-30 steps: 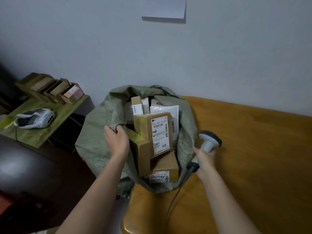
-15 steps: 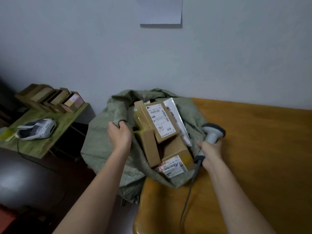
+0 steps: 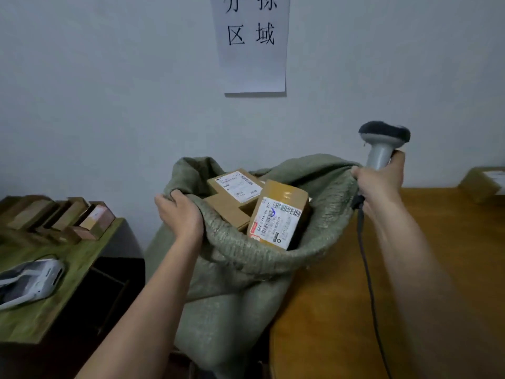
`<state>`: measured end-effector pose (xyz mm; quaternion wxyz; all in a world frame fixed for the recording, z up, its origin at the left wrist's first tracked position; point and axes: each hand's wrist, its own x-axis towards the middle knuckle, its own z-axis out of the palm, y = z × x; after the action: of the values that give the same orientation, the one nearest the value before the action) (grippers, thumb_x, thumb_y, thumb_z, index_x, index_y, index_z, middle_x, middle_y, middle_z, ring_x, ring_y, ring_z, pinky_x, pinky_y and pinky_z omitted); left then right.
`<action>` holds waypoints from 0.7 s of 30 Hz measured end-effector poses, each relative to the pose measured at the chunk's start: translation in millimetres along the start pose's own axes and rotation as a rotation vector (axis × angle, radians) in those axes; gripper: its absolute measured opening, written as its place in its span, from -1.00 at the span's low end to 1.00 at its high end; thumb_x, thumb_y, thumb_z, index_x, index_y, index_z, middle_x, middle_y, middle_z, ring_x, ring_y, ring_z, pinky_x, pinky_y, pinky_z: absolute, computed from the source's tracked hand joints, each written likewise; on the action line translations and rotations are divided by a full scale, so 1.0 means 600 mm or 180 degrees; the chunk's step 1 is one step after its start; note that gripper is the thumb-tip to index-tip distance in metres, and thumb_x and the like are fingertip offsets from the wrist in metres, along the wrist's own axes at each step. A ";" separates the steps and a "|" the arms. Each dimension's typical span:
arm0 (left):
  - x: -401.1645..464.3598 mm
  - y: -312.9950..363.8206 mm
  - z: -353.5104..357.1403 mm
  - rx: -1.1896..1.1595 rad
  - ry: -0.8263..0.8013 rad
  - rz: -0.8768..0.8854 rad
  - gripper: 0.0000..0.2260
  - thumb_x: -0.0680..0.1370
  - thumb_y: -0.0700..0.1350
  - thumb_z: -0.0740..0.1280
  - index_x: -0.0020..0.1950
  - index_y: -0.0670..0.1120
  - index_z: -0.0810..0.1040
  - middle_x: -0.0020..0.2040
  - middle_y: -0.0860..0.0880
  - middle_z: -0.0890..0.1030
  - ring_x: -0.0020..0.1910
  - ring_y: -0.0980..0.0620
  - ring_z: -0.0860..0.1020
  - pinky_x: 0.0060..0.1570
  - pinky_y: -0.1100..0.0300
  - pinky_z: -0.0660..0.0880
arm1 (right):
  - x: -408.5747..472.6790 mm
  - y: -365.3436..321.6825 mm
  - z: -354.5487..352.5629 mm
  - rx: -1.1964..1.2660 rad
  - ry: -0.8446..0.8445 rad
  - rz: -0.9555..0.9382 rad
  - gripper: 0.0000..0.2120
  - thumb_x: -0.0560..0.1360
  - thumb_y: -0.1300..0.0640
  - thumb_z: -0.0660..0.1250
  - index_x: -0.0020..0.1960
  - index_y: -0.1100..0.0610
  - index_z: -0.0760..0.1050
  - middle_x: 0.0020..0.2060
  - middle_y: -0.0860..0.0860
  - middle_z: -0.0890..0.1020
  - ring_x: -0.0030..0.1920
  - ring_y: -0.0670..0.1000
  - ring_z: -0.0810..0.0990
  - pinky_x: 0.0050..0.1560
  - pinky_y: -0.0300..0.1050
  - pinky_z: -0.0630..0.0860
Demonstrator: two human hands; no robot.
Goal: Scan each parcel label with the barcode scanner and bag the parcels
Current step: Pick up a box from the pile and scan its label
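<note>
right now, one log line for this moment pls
left hand grips sack rim | right hand holds scanner and sack edge | labelled parcels inside sack | one parcel on table

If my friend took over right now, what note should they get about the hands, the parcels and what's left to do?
Left hand: grips the left rim of the green woven sack, holding it up.
Right hand: holds the barcode scanner and also pinches the sack's right rim; the scanner's cable hangs down over the wooden table.
In the sack: several parcels, with a taped brown box and a flatter cardboard box on top, labels facing up.
Done: those parcels are bagged.
Left: one labelled parcel on the table's far right edge probably needs scanning and bagging.
</note>
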<state>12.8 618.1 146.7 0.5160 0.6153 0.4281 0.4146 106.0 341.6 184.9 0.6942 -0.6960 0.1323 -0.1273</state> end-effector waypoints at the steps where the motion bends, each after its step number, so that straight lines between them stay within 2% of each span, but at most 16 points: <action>1: 0.011 0.006 -0.005 -0.0060 -0.0011 0.0000 -0.87 0.62 -0.18 0.07 -0.13 -0.09 0.30 -0.05 -0.08 0.42 -0.03 -0.04 0.40 0.06 0.06 0.35 | -0.001 -0.006 0.005 -0.0029 -0.0001 0.0068 -0.63 0.49 0.34 0.31 0.15 0.03 0.26 -0.09 0.00 0.44 -0.06 0.08 0.55 -0.03 0.06 0.59; 3: 0.044 0.029 -0.010 -0.0255 0.0131 0.0112 -0.77 0.61 -0.20 0.06 -0.24 -0.01 0.21 -0.17 0.01 0.37 -0.06 -0.01 0.37 -0.06 0.16 0.30 | 0.000 -0.018 0.014 -0.0024 0.0022 0.0030 -0.63 0.49 0.33 0.33 0.15 0.02 0.26 -0.09 0.01 0.44 -0.04 0.11 0.55 -0.03 0.07 0.60; 5: 0.070 0.037 -0.019 -0.0347 0.0214 0.0095 -0.77 0.61 -0.21 0.05 -0.24 -0.02 0.20 -0.20 0.06 0.34 -0.07 -0.01 0.36 -0.09 0.16 0.29 | -0.002 -0.018 0.025 0.0024 0.0037 -0.0016 -0.62 0.49 0.30 0.34 0.17 0.02 0.26 -0.10 -0.01 0.44 -0.07 0.09 0.55 -0.03 0.09 0.62; 7: 0.068 0.026 -0.028 -0.0129 0.0052 -0.0097 -0.88 0.62 -0.18 0.05 -0.10 -0.11 0.29 -0.07 -0.02 0.42 -0.02 -0.03 0.40 0.03 0.09 0.36 | -0.005 -0.021 0.038 0.0032 0.0012 0.0073 -0.62 0.49 0.32 0.33 0.18 0.04 0.27 -0.12 -0.01 0.43 -0.06 0.09 0.56 0.01 0.14 0.62; 9: 0.058 0.022 -0.035 0.0007 -0.0179 -0.0154 -0.90 0.62 -0.16 0.05 0.02 -0.13 0.33 0.01 -0.09 0.42 -0.01 -0.03 0.41 0.08 0.07 0.37 | -0.005 -0.034 0.048 0.0012 -0.0077 0.0071 -0.62 0.47 0.32 0.33 0.15 0.04 0.26 -0.12 0.00 0.43 -0.02 0.14 0.57 0.01 0.18 0.62; 12: 0.069 0.030 -0.045 -0.0135 0.0083 0.0094 -0.88 0.62 -0.16 0.06 -0.04 -0.16 0.34 -0.01 -0.11 0.42 -0.04 -0.03 0.39 0.04 0.07 0.35 | -0.003 -0.042 0.059 0.0068 -0.0107 -0.0177 -0.61 0.45 0.27 0.37 0.14 0.02 0.26 -0.10 0.00 0.44 -0.08 0.09 0.57 -0.07 0.11 0.63; 14: 0.067 0.012 -0.050 0.0052 0.0062 -0.0057 -0.83 0.62 -0.15 0.07 -0.07 -0.16 0.39 -0.01 -0.15 0.46 -0.02 -0.06 0.41 0.06 0.06 0.35 | -0.005 -0.033 0.067 0.0052 -0.0105 -0.0127 -0.61 0.45 0.28 0.36 0.14 0.03 0.25 -0.11 -0.01 0.44 -0.05 0.11 0.58 -0.02 0.14 0.63; 17: 0.042 -0.006 -0.048 0.0264 -0.0234 -0.0130 -0.71 0.62 -0.13 0.08 0.10 -0.31 0.47 0.11 -0.27 0.53 0.13 -0.21 0.49 0.18 -0.04 0.39 | -0.001 -0.040 0.068 -0.0047 -0.0226 -0.0017 -0.59 0.43 0.30 0.35 0.14 0.02 0.27 -0.11 0.01 0.45 0.01 0.16 0.59 0.01 0.24 0.62; 19: 0.049 0.016 -0.049 0.0027 0.0016 0.0064 -0.74 0.61 -0.11 0.07 0.05 -0.26 0.45 0.04 -0.22 0.53 0.10 -0.18 0.49 0.19 -0.07 0.40 | 0.009 -0.051 0.062 0.0102 -0.0175 -0.0237 -0.56 0.40 0.25 0.38 0.15 -0.02 0.28 -0.08 0.02 0.48 -0.07 0.10 0.60 -0.04 0.22 0.64; 21: 0.058 0.024 -0.053 -0.0254 0.0130 0.0083 -0.77 0.60 -0.10 0.06 -0.01 -0.22 0.41 -0.02 -0.15 0.50 0.04 -0.14 0.48 0.15 -0.05 0.41 | 0.012 -0.039 0.052 0.0147 -0.0039 -0.0336 -0.54 0.40 0.20 0.40 0.18 -0.05 0.27 -0.01 0.02 0.51 -0.05 0.08 0.61 -0.02 0.16 0.65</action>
<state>-5.8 658.9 167.4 0.5259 0.5911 0.4136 0.4505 124.1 368.0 208.3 0.7032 -0.6865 0.0882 -0.1624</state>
